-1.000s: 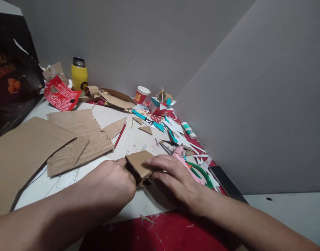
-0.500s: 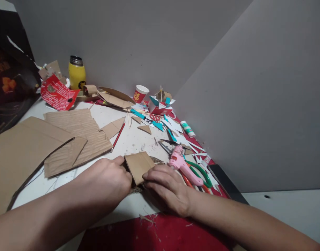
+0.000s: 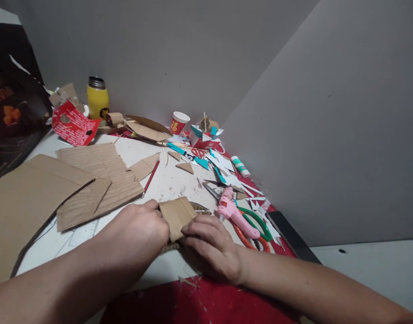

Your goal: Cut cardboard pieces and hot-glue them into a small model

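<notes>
A small folded piece of cardboard [image 3: 177, 216] sits between my two hands, above another cardboard part with a rough, ridged edge. My left hand [image 3: 143, 229] is closed at its left edge, with the fingertips hidden behind the knuckles. From the right, my right hand [image 3: 213, 245] grips its lower right corner, thumb out of sight beneath the fingers. Just right of that hand lies a pink hot glue gun [image 3: 238, 213], partly over green-handled scissors [image 3: 260, 225] and an orange-handled tool [image 3: 243, 236].
Large cardboard sheets [image 3: 30, 193] cover the left side. A red pencil [image 3: 151, 177] lies mid-table. Paper scraps [image 3: 223, 159], a paper cup [image 3: 179, 122] and a yellow bottle [image 3: 98, 99] stand farther back. A dark phone [image 3: 290, 234] rests by the right wall.
The cardboard piece tilts slightly flatter between my hands. Both hands keep their hold in nearly the same place, and the whole view has shifted a little.
</notes>
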`<state>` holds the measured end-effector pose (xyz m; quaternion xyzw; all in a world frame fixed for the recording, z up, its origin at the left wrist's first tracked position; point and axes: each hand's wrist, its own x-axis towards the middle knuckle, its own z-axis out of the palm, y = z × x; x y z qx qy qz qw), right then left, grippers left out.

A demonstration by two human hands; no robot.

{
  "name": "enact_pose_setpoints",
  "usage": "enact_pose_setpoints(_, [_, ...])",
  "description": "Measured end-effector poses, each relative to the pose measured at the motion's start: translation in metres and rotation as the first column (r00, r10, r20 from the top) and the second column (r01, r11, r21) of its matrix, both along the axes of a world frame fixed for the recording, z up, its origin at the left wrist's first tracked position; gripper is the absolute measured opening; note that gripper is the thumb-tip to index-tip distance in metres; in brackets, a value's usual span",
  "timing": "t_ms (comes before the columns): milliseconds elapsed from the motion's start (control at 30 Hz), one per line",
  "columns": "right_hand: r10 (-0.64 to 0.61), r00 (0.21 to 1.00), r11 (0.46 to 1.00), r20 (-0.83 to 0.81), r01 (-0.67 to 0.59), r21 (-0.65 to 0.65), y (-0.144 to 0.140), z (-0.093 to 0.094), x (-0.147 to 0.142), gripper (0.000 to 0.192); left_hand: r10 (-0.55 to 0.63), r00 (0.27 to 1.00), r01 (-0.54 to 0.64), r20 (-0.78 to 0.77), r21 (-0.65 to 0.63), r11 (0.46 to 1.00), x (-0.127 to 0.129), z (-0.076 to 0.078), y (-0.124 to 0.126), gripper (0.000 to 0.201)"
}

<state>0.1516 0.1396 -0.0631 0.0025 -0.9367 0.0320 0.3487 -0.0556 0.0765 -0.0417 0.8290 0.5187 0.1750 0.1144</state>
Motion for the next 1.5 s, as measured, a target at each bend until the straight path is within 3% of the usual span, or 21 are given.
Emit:
enact_pose_setpoints(100, [0.024,0.999,0.999,0.021,-0.023,-0.049,0.000,-0.001,0.003,0.017,-0.040,0.992,0.034,-0.122,-0.050,0.998,0.000,0.001,0.000,0.015])
enact_pose_setpoints(333, [0.056,0.996,0.996,0.065,-0.051,-0.078,0.002,0.004,0.008,0.018,-0.050,0.999,0.048,-0.014,-0.125,0.991,-0.011,0.016,-0.002,0.020])
enact_pose_setpoints(433, [0.082,0.995,0.994,0.063,-0.077,-0.081,0.006,0.006,0.007,0.017,0.094,0.983,-0.071,0.156,-0.144,0.987,-0.019,0.023,0.000,0.025])
enact_pose_setpoints(567, [0.142,0.989,0.985,0.049,-0.136,-0.108,0.010,0.008,0.006,0.018,0.366,0.843,-0.304,0.394,-0.214,0.928,-0.023,0.018,0.007,0.021])
enact_pose_setpoints(633, [0.156,0.986,0.983,0.062,-0.149,-0.108,0.011,0.009,0.006,0.018,0.401,0.807,-0.286,0.434,-0.308,0.908,-0.023,0.012,0.009,0.025])
enact_pose_setpoints(700, [0.169,0.984,0.982,0.058,-0.163,-0.097,0.012,0.008,0.008,0.019,0.376,0.802,-0.167,0.464,-0.431,0.887,-0.021,0.008,0.009,0.035])
enact_pose_setpoints(833, [0.201,0.978,0.979,0.052,-0.199,-0.053,0.013,0.005,0.011,0.021,0.328,0.782,0.011,0.529,-0.539,0.843,-0.016,0.003,0.005,0.043])
enact_pose_setpoints(933, [0.191,0.980,0.980,0.047,-0.188,-0.072,0.014,0.011,0.012,0.024,0.368,0.738,0.030,0.566,-0.572,0.820,-0.013,0.002,0.002,0.038])
enact_pose_setpoints(1100, [0.180,0.981,0.974,0.076,-0.168,-0.152,0.015,0.038,0.018,0.029,0.404,0.720,0.003,0.564,-0.585,0.811,-0.010,0.001,0.002,0.026])
enact_pose_setpoints(1200, [0.037,0.997,0.975,-0.062,-0.050,-0.217,0.013,0.049,0.025,0.035,0.471,0.666,-0.008,0.578,-0.626,0.780,-0.012,0.000,0.004,0.020])
enact_pose_setpoints(1267, [-0.199,0.965,0.929,-0.169,0.131,-0.346,0.012,0.049,0.029,0.036,0.523,0.600,-0.032,0.606,-0.634,0.772,-0.014,-0.001,0.007,0.018])
enact_pose_setpoints(1367, [-0.473,0.874,0.699,-0.108,0.298,-0.650,0.012,0.042,0.029,0.029,0.590,0.494,-0.085,0.638,-0.640,0.763,-0.017,0.000,0.010,0.023])
enact_pose_setpoints(1433, [-0.472,0.880,0.574,-0.055,0.259,-0.777,0.013,0.039,0.025,0.030,0.624,0.432,-0.105,0.651,-0.651,0.751,-0.017,0.001,0.011,0.030])
enact_pose_setpoints(1500, [-0.425,0.902,0.526,-0.072,0.182,-0.831,0.014,0.038,0.019,0.029,0.644,0.385,-0.108,0.661,-0.660,0.743,-0.016,0.001,0.011,0.035])
